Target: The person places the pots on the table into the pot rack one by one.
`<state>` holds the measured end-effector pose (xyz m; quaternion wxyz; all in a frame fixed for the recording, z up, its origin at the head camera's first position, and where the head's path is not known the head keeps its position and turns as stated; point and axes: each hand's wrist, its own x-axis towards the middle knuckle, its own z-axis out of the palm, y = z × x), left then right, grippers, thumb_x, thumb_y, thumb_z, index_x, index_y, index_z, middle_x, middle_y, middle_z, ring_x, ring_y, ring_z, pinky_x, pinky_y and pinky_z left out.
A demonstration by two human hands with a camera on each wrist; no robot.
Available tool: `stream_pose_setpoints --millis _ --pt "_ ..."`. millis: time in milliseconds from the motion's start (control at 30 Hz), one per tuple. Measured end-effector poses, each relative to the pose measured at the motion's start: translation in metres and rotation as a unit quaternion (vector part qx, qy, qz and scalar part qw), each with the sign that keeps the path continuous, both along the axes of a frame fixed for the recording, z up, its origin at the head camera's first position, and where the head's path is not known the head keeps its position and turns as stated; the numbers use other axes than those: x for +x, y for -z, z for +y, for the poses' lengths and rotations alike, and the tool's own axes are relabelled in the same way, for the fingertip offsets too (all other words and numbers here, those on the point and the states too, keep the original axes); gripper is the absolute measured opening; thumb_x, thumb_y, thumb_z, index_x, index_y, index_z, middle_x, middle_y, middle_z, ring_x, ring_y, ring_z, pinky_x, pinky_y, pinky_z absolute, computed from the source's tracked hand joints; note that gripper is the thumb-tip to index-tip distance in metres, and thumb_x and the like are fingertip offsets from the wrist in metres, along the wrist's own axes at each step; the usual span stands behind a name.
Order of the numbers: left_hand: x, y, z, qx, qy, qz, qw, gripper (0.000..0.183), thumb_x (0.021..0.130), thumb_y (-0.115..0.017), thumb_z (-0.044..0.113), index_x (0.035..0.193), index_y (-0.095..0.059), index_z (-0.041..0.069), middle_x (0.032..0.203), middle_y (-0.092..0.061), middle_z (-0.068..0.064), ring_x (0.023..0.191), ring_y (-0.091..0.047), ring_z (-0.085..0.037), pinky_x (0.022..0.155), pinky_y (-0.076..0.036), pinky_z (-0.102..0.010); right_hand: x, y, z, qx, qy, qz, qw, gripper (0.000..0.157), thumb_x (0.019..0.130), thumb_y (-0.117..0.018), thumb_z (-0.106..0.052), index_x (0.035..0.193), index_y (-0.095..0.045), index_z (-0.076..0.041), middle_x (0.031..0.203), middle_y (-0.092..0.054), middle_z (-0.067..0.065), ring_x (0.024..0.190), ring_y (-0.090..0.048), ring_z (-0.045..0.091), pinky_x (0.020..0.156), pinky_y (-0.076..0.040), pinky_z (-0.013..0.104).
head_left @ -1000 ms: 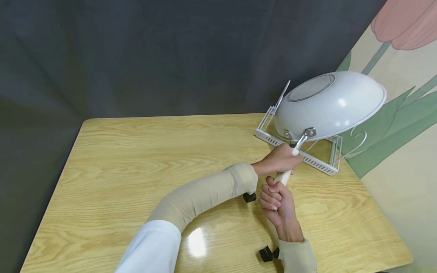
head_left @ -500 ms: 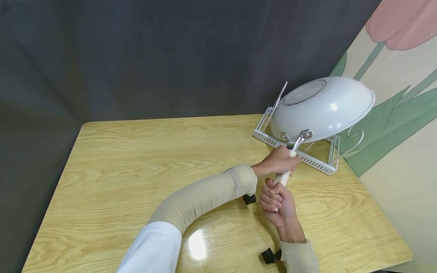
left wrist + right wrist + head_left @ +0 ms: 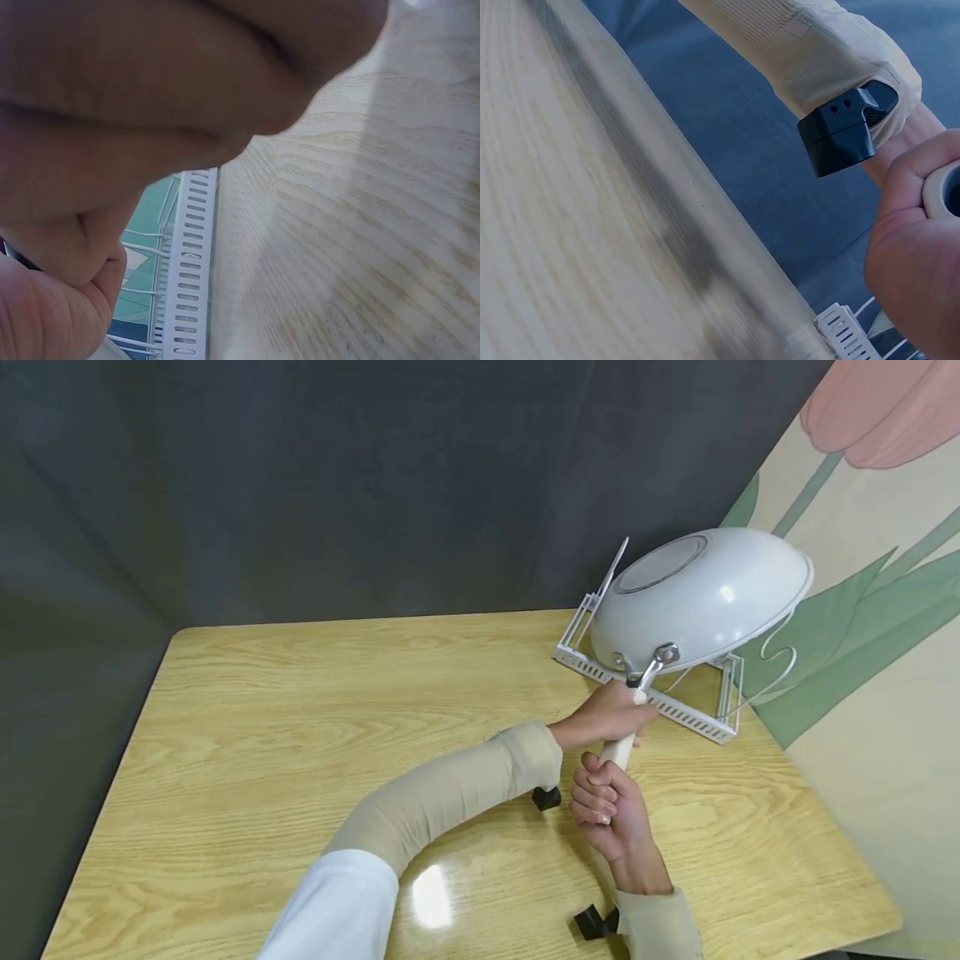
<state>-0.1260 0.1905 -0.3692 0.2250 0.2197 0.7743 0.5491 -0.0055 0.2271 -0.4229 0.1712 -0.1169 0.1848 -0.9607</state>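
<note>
A white wok (image 3: 705, 597) leans on its side in a white wire rack (image 3: 693, 718), its round base facing up and left. The hollow of the wok faces away and is hidden. My left hand (image 3: 613, 712) grips the pale handle (image 3: 619, 750) close to its metal bracket. Lower on the same handle, my right hand (image 3: 613, 810) holds the end with curled fingers. In the right wrist view the handle's hollow end (image 3: 939, 191) pokes out of the right hand (image 3: 919, 247). The left wrist view shows curled fingers (image 3: 150, 112) beside the rack's slotted rail (image 3: 191, 262).
The rack stands at the back right of the wooden table (image 3: 300, 735). Behind it hangs a dark curtain (image 3: 375, 485), and a wall with a painted tulip (image 3: 885, 418) rises on the right. A curved white wire (image 3: 780, 660) sticks out from the rack's right side.
The wok has shifted left and slightly down in the rack, its right rim now nearer the curved wire. Both hands keep their hold on the handle and have barely moved.
</note>
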Motion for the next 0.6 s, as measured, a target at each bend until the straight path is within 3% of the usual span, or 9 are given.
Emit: stream_pose_setpoints --millis 233,400,500,600 --pt "-0.001 -0.002 -0.002 0.022 0.004 -0.012 0.9997 0.032 0.095 -0.066 0.02 0.066 -0.059 0.009 0.058 -0.065 -0.001 0.049 -0.064 -0.012 0.045 -0.045 -0.022 0.0 -0.006 -0.002 0.013 0.01 -0.004 1.0 0.021 0.094 -0.037 0.005 0.082 -0.033 -0.012 0.061 -0.017 -0.008 0.046 -0.016 0.003 0.045 -0.022 0.014" --pt "-0.002 -0.006 -0.004 0.04 -0.004 -0.03 0.9987 0.032 0.095 -0.067 0.02 0.068 -0.06 0.007 0.06 -0.065 -0.002 0.049 -0.064 -0.014 0.045 -0.045 -0.022 0.0 -0.011 -0.003 0.029 0.021 -0.014 0.999 0.02 0.096 -0.035 0.005 0.086 -0.043 -0.011 0.064 -0.015 -0.007 0.048 -0.014 0.003 0.045 -0.027 0.013" --pt "-0.002 -0.006 -0.006 0.044 -0.012 -0.043 0.998 0.03 0.095 -0.067 0.019 0.069 -0.06 0.006 0.062 -0.066 -0.004 0.05 -0.065 -0.014 0.045 -0.046 -0.023 0.001 -0.012 -0.005 0.056 0.039 -0.022 0.997 0.024 0.098 -0.031 0.004 0.087 -0.046 -0.011 0.065 -0.015 -0.007 0.05 -0.011 0.003 0.045 -0.031 0.012" --pt "-0.001 -0.006 -0.006 0.053 -0.014 -0.057 0.9968 0.028 0.094 -0.067 0.018 0.07 -0.06 0.005 0.064 -0.067 -0.005 0.054 -0.068 -0.018 0.046 -0.048 -0.024 0.003 -0.015 -0.007 0.108 0.072 -0.033 0.991 0.03 0.099 -0.026 0.004 0.085 -0.047 -0.013 0.062 -0.026 -0.008 0.052 -0.008 0.005 0.045 -0.032 0.011"
